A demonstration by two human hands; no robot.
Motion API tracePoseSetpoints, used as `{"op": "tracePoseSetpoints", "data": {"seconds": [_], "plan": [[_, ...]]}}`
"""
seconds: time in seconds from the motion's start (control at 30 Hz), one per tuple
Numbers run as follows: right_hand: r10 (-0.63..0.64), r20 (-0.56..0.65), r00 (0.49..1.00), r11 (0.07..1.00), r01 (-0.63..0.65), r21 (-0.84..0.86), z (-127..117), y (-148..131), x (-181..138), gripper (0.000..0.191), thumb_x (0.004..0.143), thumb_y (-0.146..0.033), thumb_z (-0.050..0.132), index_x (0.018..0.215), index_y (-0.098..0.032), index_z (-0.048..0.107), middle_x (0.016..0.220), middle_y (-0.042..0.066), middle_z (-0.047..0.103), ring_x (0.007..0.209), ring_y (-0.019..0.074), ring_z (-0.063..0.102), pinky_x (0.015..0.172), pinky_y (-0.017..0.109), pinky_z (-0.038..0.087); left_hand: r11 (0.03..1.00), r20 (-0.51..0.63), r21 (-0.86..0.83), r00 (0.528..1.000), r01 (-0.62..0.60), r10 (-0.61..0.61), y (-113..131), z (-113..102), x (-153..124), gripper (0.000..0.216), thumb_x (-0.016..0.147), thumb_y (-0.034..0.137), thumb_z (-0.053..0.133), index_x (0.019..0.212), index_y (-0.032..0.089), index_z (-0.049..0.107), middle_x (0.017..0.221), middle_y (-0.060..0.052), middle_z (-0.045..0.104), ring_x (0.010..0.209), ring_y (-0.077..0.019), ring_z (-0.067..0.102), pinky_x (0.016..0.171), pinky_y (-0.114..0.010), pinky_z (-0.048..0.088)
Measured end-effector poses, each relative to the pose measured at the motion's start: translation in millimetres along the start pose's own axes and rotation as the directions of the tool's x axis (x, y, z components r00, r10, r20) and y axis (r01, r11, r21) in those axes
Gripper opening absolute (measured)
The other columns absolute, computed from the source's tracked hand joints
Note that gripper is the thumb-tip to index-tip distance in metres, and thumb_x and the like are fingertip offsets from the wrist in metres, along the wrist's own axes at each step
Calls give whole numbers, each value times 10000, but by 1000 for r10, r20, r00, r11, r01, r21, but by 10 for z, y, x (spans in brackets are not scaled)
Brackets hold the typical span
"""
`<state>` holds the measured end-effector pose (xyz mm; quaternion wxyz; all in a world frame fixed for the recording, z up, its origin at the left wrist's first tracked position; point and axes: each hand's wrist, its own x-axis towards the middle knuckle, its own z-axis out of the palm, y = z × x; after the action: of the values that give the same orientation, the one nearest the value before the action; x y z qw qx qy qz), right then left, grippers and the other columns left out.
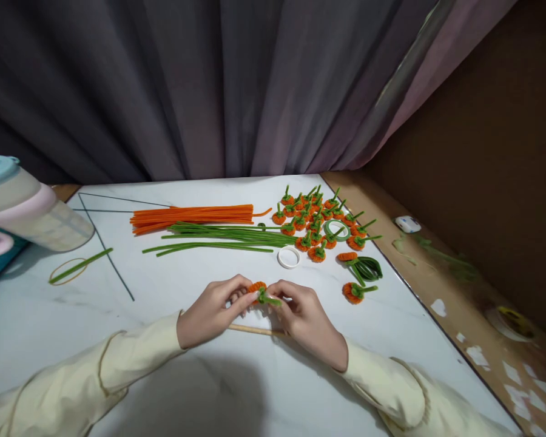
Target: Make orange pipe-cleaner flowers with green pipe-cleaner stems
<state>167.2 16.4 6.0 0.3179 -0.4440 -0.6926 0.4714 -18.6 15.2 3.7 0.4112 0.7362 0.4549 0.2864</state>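
Pumpkin of orange chenille with a green stem sits between both hands, just above the near-middle of the white tabletop. Left hand: thumb and fingers pinching the orange body. Right hand: thumb and fingertips pinching at the green stem; exact contact of the rear fingers, can't tell. Wooden stick lies just below, partly behind the right hand. Beyond the hands: orange chenille stems bundled at left, green chenille stems alongside on the near side. Similar pumpkins clustered to the right, green tape roll among them, white ring beside them. Lone pumpkin near the right edge, just below a looped green bundle.
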Motion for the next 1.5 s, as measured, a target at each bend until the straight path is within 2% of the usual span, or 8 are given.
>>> {"op": "tracePoseSetpoints", "data": {"seconds": [0.17,0.27,0.43,0.57,0.8,1.0,1.17,1.5], "plan": [[241,123,963,936,-264,233,12,16,19,112,805,-208,439,755,-163,529,587,-29,525,353,63,405,357,192,306,999,4,25,999,-36,36,-5,28,-11,208,925,301,414,857,161,553,610,21,590,536,-94,549,520,-182,429],[18,13,1000,1000,-18,-11,-8,27,19,144,802,-141,427,705,-167,531,616,-3,539,495,94,462,470,207,356,996,29,80,999,-43,41,28,-27,25,175,924,290,416,876,171,535,698,12,610,603,-103,555,563,-194,437],[-353,18,936,873,336,-355,-39,57,-7,165,816,-69,372,760,-177,484,654,12,490,567,124,436,542,230,362,942,14,303,989,-142,144,169,-139,91,216,960,252,313,840,185,480,781,-1,537,716,-129,536,671,-232,426],[-455,66,888,761,426,-490,-41,92,-33,232,738,7,348,816,-184,455,700,33,498,618,155,450,555,242,374,851,190,485,974,-203,124,238,-110,117,252,977,253,261,810,191,440,720,13,507,613,-138,523,568,-246,390],[-516,117,848,612,461,-643,-50,144,-28,379,589,46,334,871,-170,467,713,44,525,661,178,472,560,249,375,634,262,696,941,-337,213,203,-3,152,186,918,104,268,855,183,424,777,-45,553,652,-205,548,569,-304,417],[-516,116,849,620,463,-633,-71,158,-21,388,585,49,333,875,-166,475,743,61,558,691,185,489,567,251,382,758,185,630,981,-167,63,189,53,120,192,972,237,207,924,190,386,695,-14,584,568,-208,596,501,-281,370],[-492,65,868,712,445,-544,-91,159,-3,289,656,36,343,813,-176,461,701,45,520,642,172,469,557,247,378,940,39,341,999,13,-28,180,150,77,136,958,253,246,971,199,370,646,36,522,517,-150,561,508,-231,381],[-458,16,889,803,422,-422,-106,142,19,247,728,16,351,818,-176,477,695,25,506,611,148,462,561,232,385,978,-120,204,990,-46,72,110,183,102,167,945,238,299,887,198,450,597,58,487,506,-99,528,536,-181,392]]}}
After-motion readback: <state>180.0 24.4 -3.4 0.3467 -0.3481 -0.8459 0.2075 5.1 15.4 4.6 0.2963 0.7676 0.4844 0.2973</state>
